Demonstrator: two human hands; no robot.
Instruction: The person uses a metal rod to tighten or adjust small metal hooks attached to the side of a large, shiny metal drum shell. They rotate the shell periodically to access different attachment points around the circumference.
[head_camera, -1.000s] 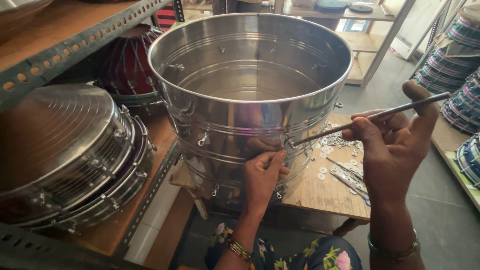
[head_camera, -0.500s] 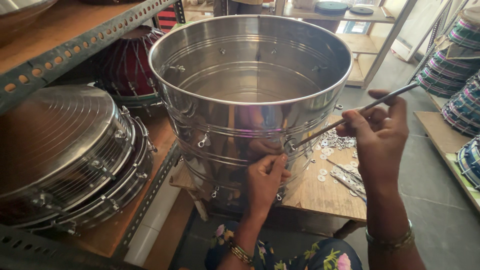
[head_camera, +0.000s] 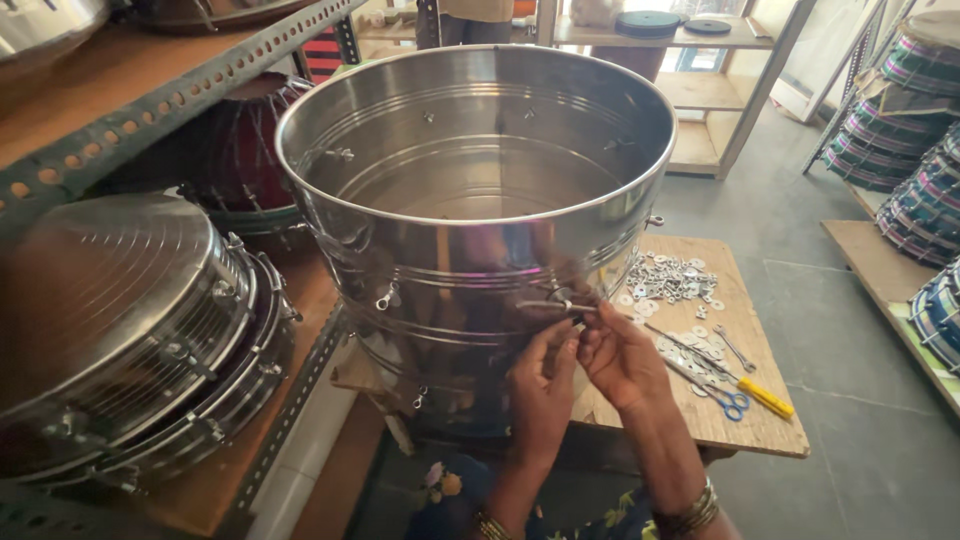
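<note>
Large steel drum shell (head_camera: 470, 200), open at the top, standing upright on the near left part of a low wooden desk (head_camera: 760, 420). Left hand (head_camera: 545, 375) and right hand (head_camera: 618, 358) side by side against the shell's outer wall, low on its near face. Fingers (head_camera: 562, 338) of both hands drawn together around a small metal fitting (head_camera: 562, 304) fixed to that wall; grip on it partly hidden, so pinched or merely touching cannot be told. Bangles on both wrists. To the right on the desk, a scatter of washers (head_camera: 668, 278), a slim spanner (head_camera: 735, 348), a yellow-handled screwdriver (head_camera: 764, 397) and blue-handled scissors (head_camera: 728, 402). On the shelf (head_camera: 270, 440) at left, finished metal drums (head_camera: 130, 330) lying on their sides.
</note>
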